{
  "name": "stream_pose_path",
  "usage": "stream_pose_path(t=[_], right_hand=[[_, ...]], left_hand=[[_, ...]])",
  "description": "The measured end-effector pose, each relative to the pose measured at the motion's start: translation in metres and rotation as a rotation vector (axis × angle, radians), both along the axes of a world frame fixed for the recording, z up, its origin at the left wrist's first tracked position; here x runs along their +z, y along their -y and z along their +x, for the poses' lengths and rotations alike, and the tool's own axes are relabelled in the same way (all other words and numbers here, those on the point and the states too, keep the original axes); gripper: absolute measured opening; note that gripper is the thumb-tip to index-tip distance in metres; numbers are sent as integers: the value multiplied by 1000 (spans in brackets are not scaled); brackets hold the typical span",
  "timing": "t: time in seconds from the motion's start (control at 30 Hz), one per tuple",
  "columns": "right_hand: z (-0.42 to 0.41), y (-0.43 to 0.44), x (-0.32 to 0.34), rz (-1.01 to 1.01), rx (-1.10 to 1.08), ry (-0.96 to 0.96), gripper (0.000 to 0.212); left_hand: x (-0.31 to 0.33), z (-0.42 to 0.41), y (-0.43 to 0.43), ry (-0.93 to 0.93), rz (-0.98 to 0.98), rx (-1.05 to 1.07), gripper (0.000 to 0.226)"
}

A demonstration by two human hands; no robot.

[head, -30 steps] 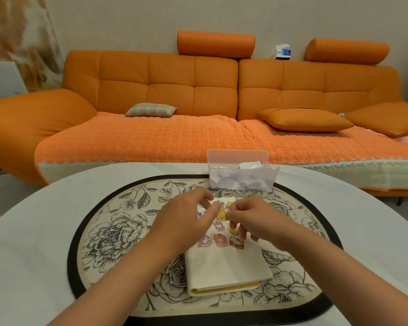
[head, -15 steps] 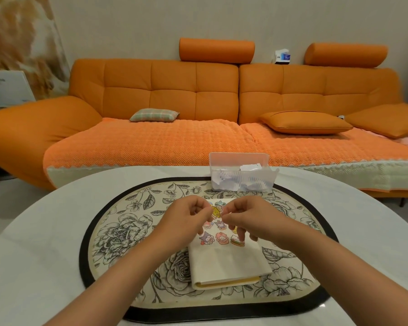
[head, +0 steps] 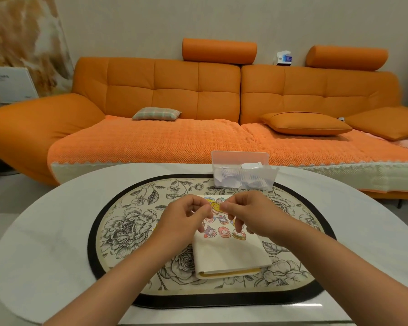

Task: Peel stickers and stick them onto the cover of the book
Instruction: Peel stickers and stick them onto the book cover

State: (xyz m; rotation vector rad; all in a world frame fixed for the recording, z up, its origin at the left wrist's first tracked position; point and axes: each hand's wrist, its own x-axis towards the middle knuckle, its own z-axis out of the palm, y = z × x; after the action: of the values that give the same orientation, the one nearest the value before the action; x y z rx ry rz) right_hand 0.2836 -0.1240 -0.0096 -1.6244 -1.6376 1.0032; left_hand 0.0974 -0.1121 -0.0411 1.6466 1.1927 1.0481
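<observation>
Both left hand (head: pixel 186 220) and right hand (head: pixel 247 215) pinch a barely visible sticker (head: pixel 220 205) in curled fingertips above the book (head: pixel 231 255) on the placemat (head: pixel 127 231); likely flimsy and tacky, best held by its edge

Closed cream book (head: pixel 231 257) lies flat on the floral mat (head: pixel 127 231), cartoon stickers (head: pixel 224 232) clustered on its cover's far half

An orange sofa (head: pixel 198 90) fills the upper half of the frame, with a plaid cushion (head: pixel 156 113) at centre left and an orange cushion (head: pixel 306 123) at right. Below, a white oval table (head: pixel 45 231) carries a floral placemat (head: pixel 127 227) and a clear plastic box (head: pixel 243 177).
</observation>
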Motion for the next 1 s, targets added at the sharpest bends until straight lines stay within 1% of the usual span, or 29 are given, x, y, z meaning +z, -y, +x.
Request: stream_pose_path(t=[0.1,0.17,0.27,0.37,0.43,0.57,0.8,0.9,1.0], right_hand=[[-1,0,-2,4,-6,68,26],[1,1,-4,-68,46,132,28],[0,5,-13,-220,193,231,35],[-6,6,-22,-248,256,252,28],[-9,4,-25,-203,255,289,23],[-13,2,-32,-124,270,351,25],[-17,0,-35,-74,271,448,22],[-19,1,-38,-63,254,479,23],[-22,3,-40,-49,227,528,25]], left_hand=[[-5,-7,-2,-235,202,77,7],[-9,-13,-6,-350,286,77,12],[-19,-18,-18,-496,324,-24,17],[-28,-18,-26,-588,291,-138,25],[-32,-17,-29,-623,285,-169,28],[-34,-20,-35,-646,297,-188,28],[-35,-25,-36,-653,319,-240,29],[-32,-26,-33,-666,300,-274,36],[-31,-28,-28,-743,294,-310,51]])
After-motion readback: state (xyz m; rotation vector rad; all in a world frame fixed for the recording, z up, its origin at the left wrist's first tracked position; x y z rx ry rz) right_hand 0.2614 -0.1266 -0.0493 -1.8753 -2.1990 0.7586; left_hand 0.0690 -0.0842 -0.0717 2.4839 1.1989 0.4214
